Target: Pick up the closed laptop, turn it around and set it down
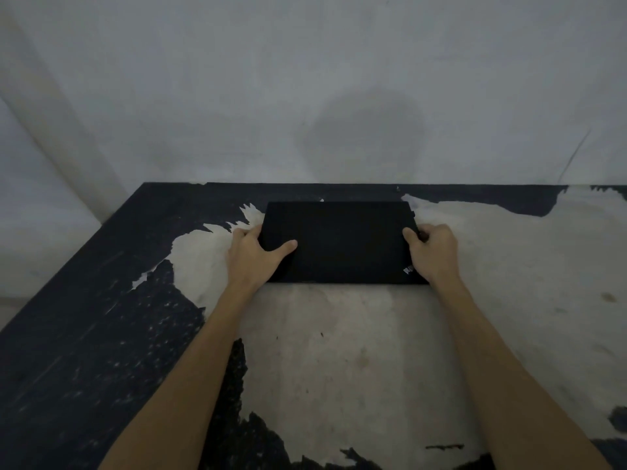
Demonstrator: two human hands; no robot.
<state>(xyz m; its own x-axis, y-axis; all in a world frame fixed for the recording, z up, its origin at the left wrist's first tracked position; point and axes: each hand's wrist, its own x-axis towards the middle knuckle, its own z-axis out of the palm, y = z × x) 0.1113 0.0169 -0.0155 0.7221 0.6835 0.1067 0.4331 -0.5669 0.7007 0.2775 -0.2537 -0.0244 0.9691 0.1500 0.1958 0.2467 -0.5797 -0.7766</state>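
The closed laptop [339,242] lay flat on the worn table [322,351] near the wall, with the left hand [252,254] clasping its left edge, thumb across the lid, and the right hand [432,251] clasping its right edge. Each grip looked wrapped around a side. To turn it well, both hands should probably lift evenly, keeping the lid pinched shut.

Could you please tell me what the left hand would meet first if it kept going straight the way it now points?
Past the closed black laptop it grips, the left hand would probably meet the grey plaster wall behind the peeling black table; depth is unclear.
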